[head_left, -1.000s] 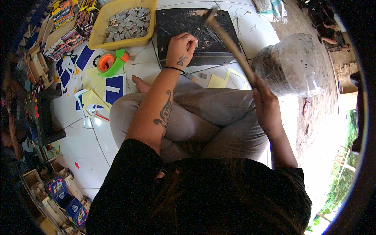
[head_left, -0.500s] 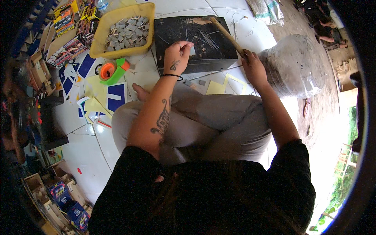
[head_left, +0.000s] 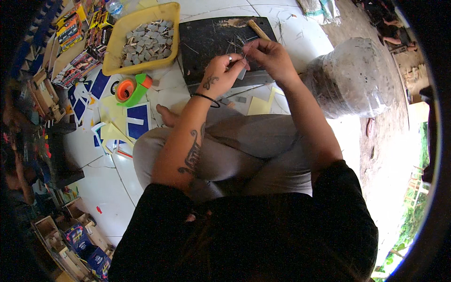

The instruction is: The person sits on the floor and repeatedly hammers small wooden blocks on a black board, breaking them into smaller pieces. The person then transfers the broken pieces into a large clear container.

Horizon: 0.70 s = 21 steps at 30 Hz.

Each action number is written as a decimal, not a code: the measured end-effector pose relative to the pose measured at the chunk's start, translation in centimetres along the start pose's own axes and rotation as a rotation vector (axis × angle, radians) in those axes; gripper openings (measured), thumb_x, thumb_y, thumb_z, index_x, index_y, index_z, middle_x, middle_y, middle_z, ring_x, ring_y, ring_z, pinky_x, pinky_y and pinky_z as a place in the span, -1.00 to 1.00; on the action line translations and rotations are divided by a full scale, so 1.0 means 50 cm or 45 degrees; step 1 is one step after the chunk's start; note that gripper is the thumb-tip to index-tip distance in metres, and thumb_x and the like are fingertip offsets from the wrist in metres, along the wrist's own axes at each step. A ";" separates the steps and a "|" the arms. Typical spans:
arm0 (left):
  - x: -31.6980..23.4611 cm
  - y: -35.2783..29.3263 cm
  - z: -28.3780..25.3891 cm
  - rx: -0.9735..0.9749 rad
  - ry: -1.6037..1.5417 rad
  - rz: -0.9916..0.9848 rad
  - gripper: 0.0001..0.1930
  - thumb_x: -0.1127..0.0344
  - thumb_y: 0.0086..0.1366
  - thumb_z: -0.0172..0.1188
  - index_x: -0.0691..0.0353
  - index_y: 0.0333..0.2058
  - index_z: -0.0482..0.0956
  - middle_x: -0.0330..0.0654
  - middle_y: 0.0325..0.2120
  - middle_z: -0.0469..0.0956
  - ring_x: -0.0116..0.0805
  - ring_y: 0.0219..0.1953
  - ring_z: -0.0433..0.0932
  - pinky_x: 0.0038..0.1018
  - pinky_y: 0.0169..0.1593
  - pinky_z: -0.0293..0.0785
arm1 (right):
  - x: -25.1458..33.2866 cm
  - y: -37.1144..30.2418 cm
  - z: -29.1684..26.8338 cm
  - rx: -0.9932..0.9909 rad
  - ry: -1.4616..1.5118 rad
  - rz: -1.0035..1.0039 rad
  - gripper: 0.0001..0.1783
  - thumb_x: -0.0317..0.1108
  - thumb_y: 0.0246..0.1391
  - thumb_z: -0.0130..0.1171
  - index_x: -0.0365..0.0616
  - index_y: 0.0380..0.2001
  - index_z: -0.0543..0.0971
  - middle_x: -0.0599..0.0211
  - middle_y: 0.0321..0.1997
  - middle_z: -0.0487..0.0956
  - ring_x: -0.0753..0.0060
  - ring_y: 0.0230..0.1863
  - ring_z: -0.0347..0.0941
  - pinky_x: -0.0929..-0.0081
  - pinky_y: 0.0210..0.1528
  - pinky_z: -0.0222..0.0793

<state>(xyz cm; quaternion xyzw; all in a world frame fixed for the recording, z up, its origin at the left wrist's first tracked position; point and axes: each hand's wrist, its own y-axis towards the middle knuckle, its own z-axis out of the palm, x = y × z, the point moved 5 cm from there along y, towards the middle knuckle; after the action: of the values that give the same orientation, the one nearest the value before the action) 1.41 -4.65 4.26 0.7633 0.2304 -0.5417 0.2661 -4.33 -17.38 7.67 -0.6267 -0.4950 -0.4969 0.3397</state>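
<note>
My left hand [head_left: 224, 70] is closed in a pinch over the near edge of a black box [head_left: 197, 37]. A small flat grey piece [head_left: 242, 74] shows just below its fingertips. Right beside it, my right hand [head_left: 270, 57] pinches what looks like a thin metal wire [head_left: 244, 55], close above the grey piece. Fingers hide most of where the two meet. A wooden-handled tool [head_left: 257, 29] lies on the box beyond my right hand, its lower part covered by the hand. More thin wires [head_left: 229, 46] are scattered on the box top.
A yellow tub [head_left: 109, 60] of small grey pieces stands left of the box. Nearer are an orange-and-green tape roll [head_left: 134, 91] and blue and yellow paper scraps [head_left: 138, 121]. At right sits a large plastic-wrapped bundle [head_left: 352, 77]. Wooden toy vehicles [head_left: 70, 239] stand at lower left.
My right hand has let go of the wooden-handled tool, which now lies on the box, and has moved left to meet my left hand. My left hand has shifted slightly right and nearer.
</note>
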 end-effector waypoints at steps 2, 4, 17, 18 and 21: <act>0.009 0.000 -0.001 -0.008 -0.108 -0.086 -0.72 0.20 0.30 -0.01 0.26 -0.41 0.58 -0.25 -0.55 0.55 -0.49 -0.52 0.46 -0.54 -0.36 0.39 | -0.002 -0.003 0.008 -0.047 0.110 0.014 -0.84 -0.35 0.05 0.19 -0.25 -0.39 0.57 0.39 -0.43 0.59 0.62 -0.37 0.45 0.59 -0.24 0.35; 0.009 -0.001 0.017 0.035 -0.502 -0.092 -0.70 0.17 0.33 -0.03 0.26 -0.41 0.55 -0.28 -0.59 0.51 -0.53 -0.55 0.43 -0.57 -0.41 0.39 | -0.010 -0.013 0.009 -0.059 0.318 0.042 -0.88 -0.40 0.06 0.18 -0.24 -0.44 0.59 0.42 -0.48 0.59 0.66 -0.39 0.44 0.65 -0.26 0.34; 0.000 -0.003 0.033 0.011 -0.624 -0.096 -0.68 0.14 0.35 -0.07 0.26 -0.42 0.49 -0.37 -0.70 0.32 -0.60 -0.68 0.26 -0.65 -0.58 0.19 | -0.011 -0.019 -0.013 -0.202 0.186 -0.039 -0.85 -0.34 0.09 0.16 -0.22 -0.39 0.59 0.46 -0.47 0.56 0.71 -0.45 0.37 0.72 -0.34 0.27; 0.001 -0.004 0.035 0.011 -0.632 -0.128 -0.68 0.14 0.36 -0.07 0.25 -0.42 0.50 -0.38 -0.71 0.32 -0.62 -0.68 0.25 -0.66 -0.58 0.19 | -0.010 -0.020 -0.011 -0.183 0.201 -0.065 -0.85 -0.34 0.09 0.16 -0.22 -0.39 0.59 0.45 -0.47 0.56 0.71 -0.44 0.38 0.72 -0.34 0.28; 0.000 -0.007 0.033 -0.007 -0.589 -0.160 -0.69 0.15 0.36 -0.06 0.24 -0.44 0.50 -0.41 -0.73 0.31 -0.68 -0.67 0.22 -0.67 -0.58 0.18 | -0.009 -0.020 -0.007 -0.193 0.227 -0.130 -0.83 -0.33 0.09 0.17 -0.23 -0.39 0.59 0.45 -0.48 0.56 0.71 -0.44 0.38 0.71 -0.35 0.28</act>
<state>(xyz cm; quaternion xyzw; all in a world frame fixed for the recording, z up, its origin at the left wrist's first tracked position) 0.04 -5.46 3.77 0.6022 0.2118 -0.7171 0.2797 -5.38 -17.55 7.27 -0.5780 -0.4550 -0.6032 0.3084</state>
